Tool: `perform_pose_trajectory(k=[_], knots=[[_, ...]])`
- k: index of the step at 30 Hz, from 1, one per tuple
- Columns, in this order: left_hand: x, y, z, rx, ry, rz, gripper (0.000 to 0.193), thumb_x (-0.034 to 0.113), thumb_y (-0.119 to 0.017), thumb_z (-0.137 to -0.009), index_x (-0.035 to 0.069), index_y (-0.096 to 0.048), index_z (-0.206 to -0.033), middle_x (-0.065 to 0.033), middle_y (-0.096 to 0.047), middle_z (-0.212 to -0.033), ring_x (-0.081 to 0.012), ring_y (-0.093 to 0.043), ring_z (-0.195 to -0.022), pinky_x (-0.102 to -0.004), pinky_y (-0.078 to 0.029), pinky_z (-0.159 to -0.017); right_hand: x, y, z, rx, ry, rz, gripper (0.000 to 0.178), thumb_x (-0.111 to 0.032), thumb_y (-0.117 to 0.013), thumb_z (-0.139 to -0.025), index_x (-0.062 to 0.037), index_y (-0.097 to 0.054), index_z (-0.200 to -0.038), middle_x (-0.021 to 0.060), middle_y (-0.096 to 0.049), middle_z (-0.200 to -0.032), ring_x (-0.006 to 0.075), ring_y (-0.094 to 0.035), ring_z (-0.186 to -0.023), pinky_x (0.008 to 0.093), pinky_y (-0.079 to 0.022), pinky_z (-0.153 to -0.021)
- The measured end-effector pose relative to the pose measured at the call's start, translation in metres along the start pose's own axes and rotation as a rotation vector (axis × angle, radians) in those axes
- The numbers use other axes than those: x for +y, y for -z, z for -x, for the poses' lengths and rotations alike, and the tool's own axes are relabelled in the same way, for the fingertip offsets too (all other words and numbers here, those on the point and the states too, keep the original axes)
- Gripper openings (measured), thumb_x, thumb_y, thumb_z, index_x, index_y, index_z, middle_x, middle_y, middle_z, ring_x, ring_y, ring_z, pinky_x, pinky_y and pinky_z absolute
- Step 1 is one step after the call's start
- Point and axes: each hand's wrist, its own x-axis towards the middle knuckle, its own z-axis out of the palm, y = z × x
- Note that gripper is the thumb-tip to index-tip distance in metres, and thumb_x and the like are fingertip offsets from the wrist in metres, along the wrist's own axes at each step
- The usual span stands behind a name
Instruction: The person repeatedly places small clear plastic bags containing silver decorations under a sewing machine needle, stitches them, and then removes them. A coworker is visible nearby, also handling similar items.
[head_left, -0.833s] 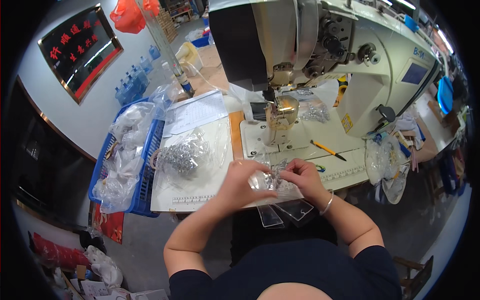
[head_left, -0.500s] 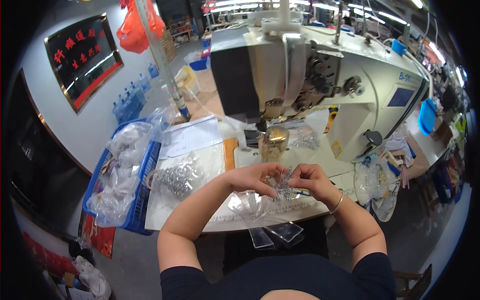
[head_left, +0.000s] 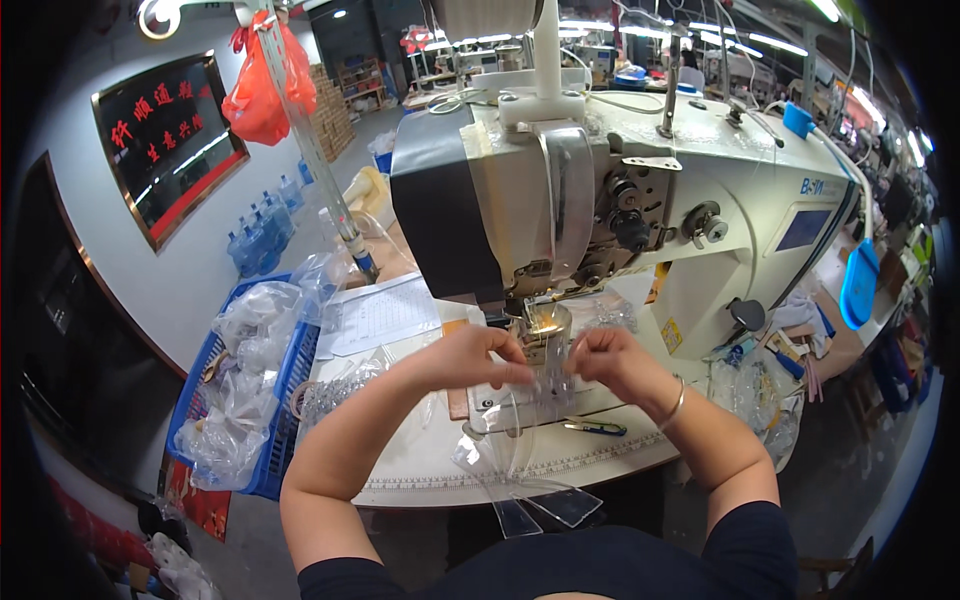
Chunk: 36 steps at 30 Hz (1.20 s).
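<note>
My left hand (head_left: 482, 362) and my right hand (head_left: 622, 364) hover close together just in front of the lit needle area (head_left: 545, 322) of a large white sewing machine (head_left: 640, 160). Between them hangs a clear plastic strip (head_left: 552, 388), partly see-through and hard to outline. The fingers of both hands are bent into pinches at its two sides. More clear plastic straps (head_left: 508, 445) trail from it across the table to its front edge, where dark-looking clear flat pieces (head_left: 560, 506) overhang. Thread snips (head_left: 595, 428) lie below my right hand.
A blue basket (head_left: 285, 420) full of clear plastic bags stands left of the table. Printed sheets (head_left: 385, 312) and a bag of shiny silver pieces (head_left: 335, 392) lie on the table's left. A clear bag (head_left: 745, 400) sits at the right. A metal post (head_left: 310, 150) rises behind.
Both hands have moved away from me, nearer the needle, with the clear plastic strip. The thread snips now show more fully. The view has shifted, so the machine looks larger.
</note>
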Motion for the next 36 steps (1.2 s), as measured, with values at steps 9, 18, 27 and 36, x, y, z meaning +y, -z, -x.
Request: perform_pose_trajectory(k=[9,18,27,36], knots=[[-0.028,-0.019,-0.002,-0.363,-0.059,0.619,0.068,0.02,-0.071,-0.078,0.002,-0.035,-0.132,-0.004,-0.061,-0.082,-0.0048,-0.049,-0.055,-0.0185,-0.037,-0.047,0.003,-0.015,0.007,-0.068,-0.003,-0.021,0.009,-0.004,-0.069,-0.077,-0.002,-0.061,-0.074,0.002,-0.06,-0.077,0.0087,-0.057,-0.073,0.0226,-0.045,-0.07],[-0.028,-0.021,-0.005,-0.196,-0.143,0.129,0.033,0.024,-0.074,-0.074,0.002,-0.065,-0.096,0.0002,-0.061,-0.077,-0.0063,-0.054,-0.066,-0.0203,-0.04,-0.058,0.003,-0.012,0.007,-0.007,0.04,0.015,0.01,-0.004,-0.069,-0.076,-0.0027,-0.059,-0.075,-0.0007,-0.058,-0.072,0.0068,-0.054,-0.07,0.0224,-0.044,-0.068],[-0.009,-0.007,0.001,-0.008,-0.16,0.118,0.04,0.028,-0.078,-0.068,-0.004,-0.065,-0.088,-0.0136,-0.062,-0.109,-0.015,-0.058,-0.095,-0.0246,-0.044,-0.08,0.003,-0.008,-0.003,0.031,0.006,-0.03,0.015,-0.012,-0.072,-0.076,-0.0054,-0.059,-0.074,-0.004,-0.054,-0.067,0.0037,-0.044,-0.06,0.0189,-0.034,-0.055],[-0.031,-0.05,0.012,-0.059,-0.35,0.688,0.072,0.008,-0.074,-0.068,0.004,-0.038,-0.13,-0.0115,-0.042,-0.132,-0.0174,-0.048,-0.114,-0.0279,-0.043,-0.088,0.014,-0.019,0.017,-0.059,0.004,-0.073,0.009,-0.006,-0.069,-0.078,-0.0028,-0.061,-0.077,-0.0011,-0.058,-0.072,0.0065,-0.054,-0.069,0.0208,-0.043,-0.066]])
